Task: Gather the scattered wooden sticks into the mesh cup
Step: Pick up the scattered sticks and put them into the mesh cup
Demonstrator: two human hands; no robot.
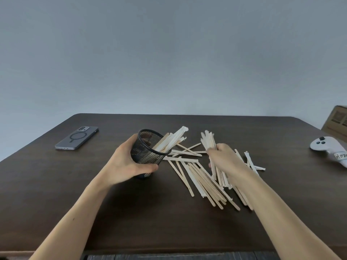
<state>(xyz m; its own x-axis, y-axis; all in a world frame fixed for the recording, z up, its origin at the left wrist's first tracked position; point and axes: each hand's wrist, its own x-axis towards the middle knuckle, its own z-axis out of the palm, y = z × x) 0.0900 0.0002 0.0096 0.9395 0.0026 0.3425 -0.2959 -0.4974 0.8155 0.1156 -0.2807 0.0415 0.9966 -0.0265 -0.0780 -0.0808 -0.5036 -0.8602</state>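
Gripping a black mesh cup (148, 151), the left hand (129, 164) wraps its side and tilts it so the mouth faces right; the cup's base sits at or just above the desk (93, 212). Several wooden sticks (170, 140) already jut from that mouth. Right hand (224, 156): closed around a bundle of sticks (207, 140), upper ends fanned above the fist, just right of the cup. Loose sticks (202, 182): a crossed heap flat on the desk below and between both hands, some pale, paper-wrapped. Phone (77, 137): face down, far left, well apart from the cup. White controller (327, 147): right edge of the desk. Cardboard box (338, 121): behind the controller, partly out of view.
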